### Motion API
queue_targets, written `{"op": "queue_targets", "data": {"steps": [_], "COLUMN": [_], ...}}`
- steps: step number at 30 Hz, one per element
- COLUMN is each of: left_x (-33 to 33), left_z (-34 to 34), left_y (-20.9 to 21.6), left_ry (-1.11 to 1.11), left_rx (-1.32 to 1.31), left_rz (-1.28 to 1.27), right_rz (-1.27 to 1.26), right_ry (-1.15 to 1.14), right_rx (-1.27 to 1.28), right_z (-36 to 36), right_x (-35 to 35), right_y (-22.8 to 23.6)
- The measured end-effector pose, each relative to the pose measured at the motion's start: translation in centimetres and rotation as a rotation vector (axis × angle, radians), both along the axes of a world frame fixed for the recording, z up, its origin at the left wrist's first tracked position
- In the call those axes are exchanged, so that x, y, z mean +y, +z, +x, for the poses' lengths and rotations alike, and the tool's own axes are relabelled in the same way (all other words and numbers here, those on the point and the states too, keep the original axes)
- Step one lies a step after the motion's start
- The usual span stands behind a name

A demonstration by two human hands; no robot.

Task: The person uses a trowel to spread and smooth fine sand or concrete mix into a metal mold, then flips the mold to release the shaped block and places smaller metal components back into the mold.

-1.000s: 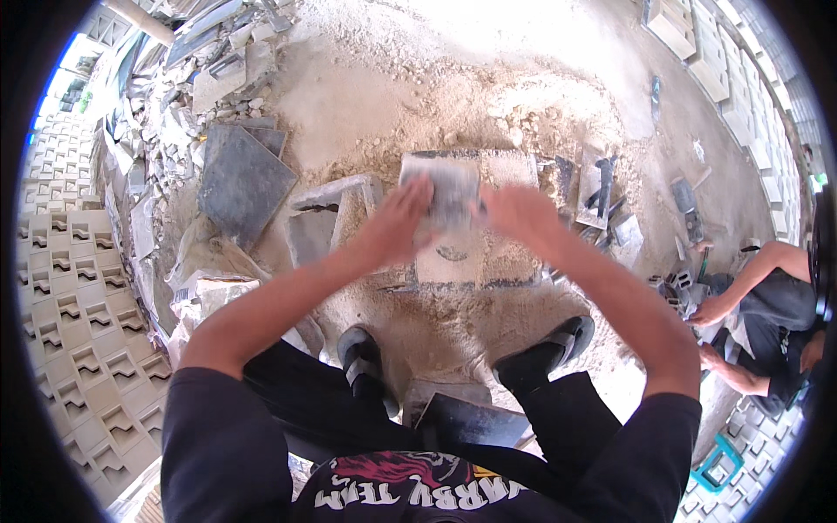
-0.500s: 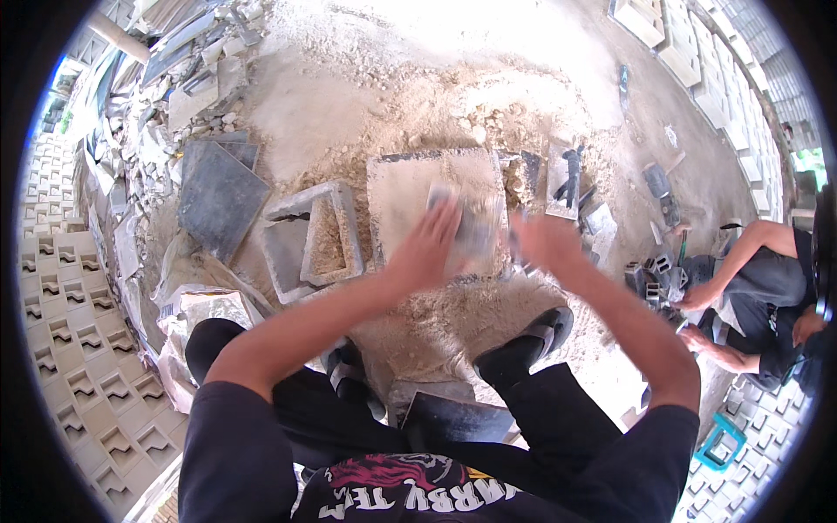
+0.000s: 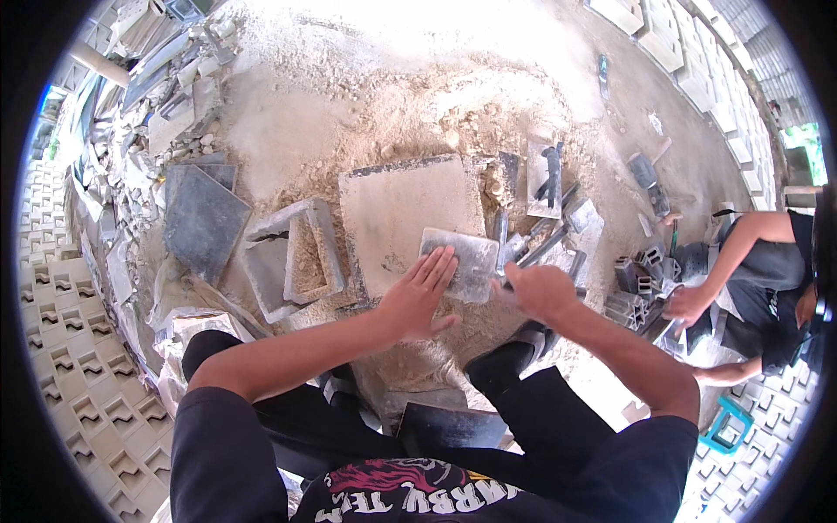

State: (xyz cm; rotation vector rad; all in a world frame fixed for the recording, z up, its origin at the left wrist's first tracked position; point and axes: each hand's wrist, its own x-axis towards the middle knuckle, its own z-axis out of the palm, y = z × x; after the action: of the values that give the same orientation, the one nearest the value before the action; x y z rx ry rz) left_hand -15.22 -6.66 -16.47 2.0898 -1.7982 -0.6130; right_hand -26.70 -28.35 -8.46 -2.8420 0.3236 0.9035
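My left hand (image 3: 425, 288) lies with outstretched fingers on the left part of a flat grey rectangular plate (image 3: 475, 260), its thumb spread toward me. The plate rests across the near right corner of a square slab (image 3: 405, 205) covered in pale dust. Close by the plate's right edge, my right hand (image 3: 542, 295) is closed in a fist, thumb up. What it grips, if anything, is hidden by the fingers.
Left of the slab lies a grey frame-like mould (image 3: 327, 248) holding sandy material, and farther left a dark flat plate (image 3: 205, 218). Several metal bars (image 3: 545, 244) lie beyond my right hand. A co-worker's hand (image 3: 689, 305) is near hollow metal blocks (image 3: 626, 309) at right.
The grey plate and my left hand have come nearer to me over the slab, out of blurred motion. My right hand has also come nearer, and the view has shifted slightly.
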Motion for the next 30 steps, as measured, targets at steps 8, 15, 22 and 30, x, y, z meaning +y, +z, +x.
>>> {"op": "queue_targets", "data": {"steps": [8, 15, 22, 30], "left_x": [-13.0, 2.1, -0.2, 8.3], "left_z": [12.7, 1.1, 14.4, 9.5], "left_y": [-3.7, -0.6, -1.3, -1.1], "left_ry": [0.084, -0.057, 0.004, 0.021], "left_rx": [-0.223, -0.034, -0.213, -0.151], "left_rz": [-0.144, 0.019, 0.11, 0.201], "right_rz": [-0.108, 0.157, 0.083, 0.31], "right_ry": [-0.169, -0.156, -0.09, -0.008], "right_rx": [-0.308, -0.04, -0.294, -0.189], "right_z": [10.2, -1.4, 11.6, 9.2], "right_x": [-7.2, 3.0, 2.2, 7.9], "right_y": [-2.6, -2.2, -3.1, -4.6]}}
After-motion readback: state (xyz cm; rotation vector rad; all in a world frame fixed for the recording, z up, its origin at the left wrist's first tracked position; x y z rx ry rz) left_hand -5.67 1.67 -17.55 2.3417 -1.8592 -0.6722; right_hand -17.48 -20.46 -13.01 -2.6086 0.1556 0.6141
